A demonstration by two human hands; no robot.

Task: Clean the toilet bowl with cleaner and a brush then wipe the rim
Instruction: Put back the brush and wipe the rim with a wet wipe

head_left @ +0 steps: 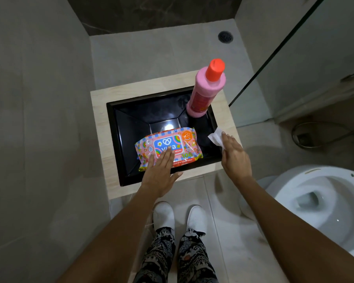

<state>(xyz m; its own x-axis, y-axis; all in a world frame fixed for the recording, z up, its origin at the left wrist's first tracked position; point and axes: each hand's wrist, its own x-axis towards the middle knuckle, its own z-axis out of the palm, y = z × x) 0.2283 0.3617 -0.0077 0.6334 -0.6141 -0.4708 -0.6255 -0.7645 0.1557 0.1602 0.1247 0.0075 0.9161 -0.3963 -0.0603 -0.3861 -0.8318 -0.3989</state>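
A colourful pack of wet wipes (178, 144) lies in the black basin (129, 129) of a small stand. My left hand (159, 172) rests flat on the pack's near edge, fingers straight. My right hand (234, 158) holds a white wipe (216, 137) just right of the pack, over the basin's right rim; the fingers look nearly straight and the grip is hidden under the hand. A pink cleaner bottle (204, 92) with a red cap stands at the basin's far right corner. The white toilet bowl (315, 193) is open at the lower right.
The basin sits in a light wood-look stand (99, 127) against grey tiled walls. A glass shower partition (274, 58) runs along the right. A floor drain (225, 36) lies beyond, and a hose (306, 137) is coiled on the floor near the toilet. My white slippers stand below the stand.
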